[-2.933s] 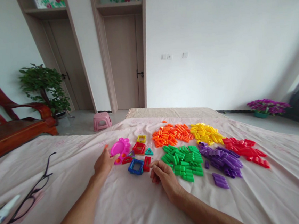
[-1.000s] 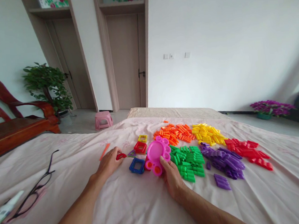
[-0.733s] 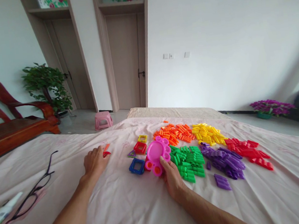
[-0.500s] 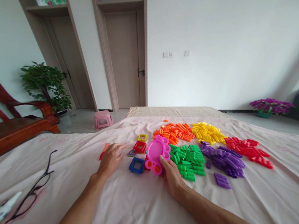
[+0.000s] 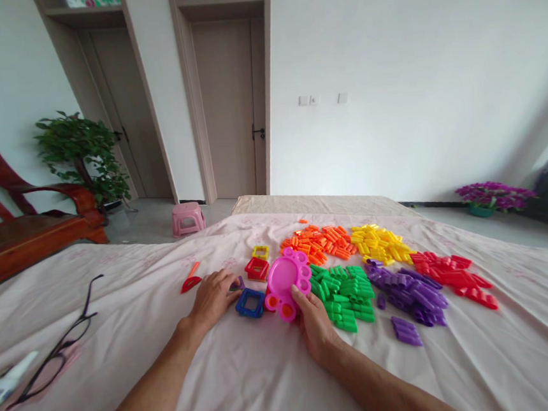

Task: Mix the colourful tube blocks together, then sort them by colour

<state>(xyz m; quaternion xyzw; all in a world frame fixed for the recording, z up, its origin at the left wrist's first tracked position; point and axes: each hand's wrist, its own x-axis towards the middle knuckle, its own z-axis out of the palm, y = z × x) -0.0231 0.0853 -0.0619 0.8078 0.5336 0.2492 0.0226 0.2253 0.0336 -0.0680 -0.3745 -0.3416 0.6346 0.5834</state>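
My right hand (image 5: 317, 324) grips the lower edge of a pink paw-shaped palette (image 5: 282, 275), thumb on top; orange shows in two of its round wells. My left hand (image 5: 216, 294) has its fingertips closed on a small purple triangle tile (image 5: 237, 283), partly hidden by the fingers. Between the hands lie a blue square frame tile (image 5: 250, 303), a red square tile (image 5: 257, 269) and a yellow square tile (image 5: 260, 253). Some red beneath the palette is mostly covered.
Right of the palette are heaps of green (image 5: 343, 292), orange (image 5: 323, 243), yellow (image 5: 381, 244), purple (image 5: 413, 295) and red (image 5: 452, 273) plastic tubes. At left lie a red piece with an orange stick (image 5: 191, 282), eyeglasses (image 5: 65, 345) and a white tube (image 5: 11, 385).
My left hand has moved right, from beside the red piece to the purple triangle tile, and closed its fingertips on it. My right hand and the palette have hardly moved.
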